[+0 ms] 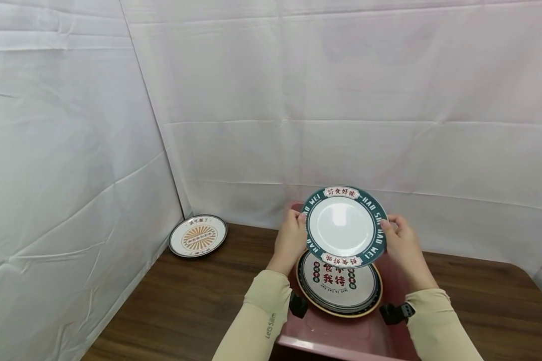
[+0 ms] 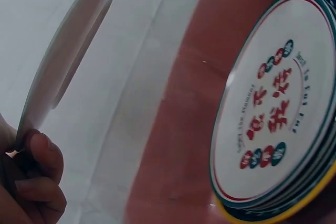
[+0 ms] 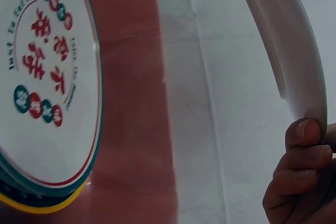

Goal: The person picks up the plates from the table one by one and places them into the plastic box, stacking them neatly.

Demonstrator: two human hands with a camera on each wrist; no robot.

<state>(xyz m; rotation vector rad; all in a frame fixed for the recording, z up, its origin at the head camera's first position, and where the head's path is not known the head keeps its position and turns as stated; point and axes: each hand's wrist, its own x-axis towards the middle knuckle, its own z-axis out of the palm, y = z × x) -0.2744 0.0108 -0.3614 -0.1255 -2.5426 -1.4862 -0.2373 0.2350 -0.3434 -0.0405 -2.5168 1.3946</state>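
A white plate with a green lettered rim (image 1: 342,225) is held up and tilted by both hands. My left hand (image 1: 291,242) pinches its left edge, thumb on the face and fingers curled behind. The opposite edge is gripped by my right hand (image 1: 405,249) in the same way. Beneath it, a stack of plates (image 1: 336,286) lies in a pink bin (image 1: 325,331); the top one carries red and green characters, and a yellow-rimmed plate sits at the bottom. Both wrist views show the held plate's underside (image 2: 68,51) apart from the stack.
On the brown wooden table (image 1: 198,301), a white plate with an orange sunburst (image 1: 199,236) lies at the back left, near the corner. White cloth walls (image 1: 366,100) stand behind and to the left.
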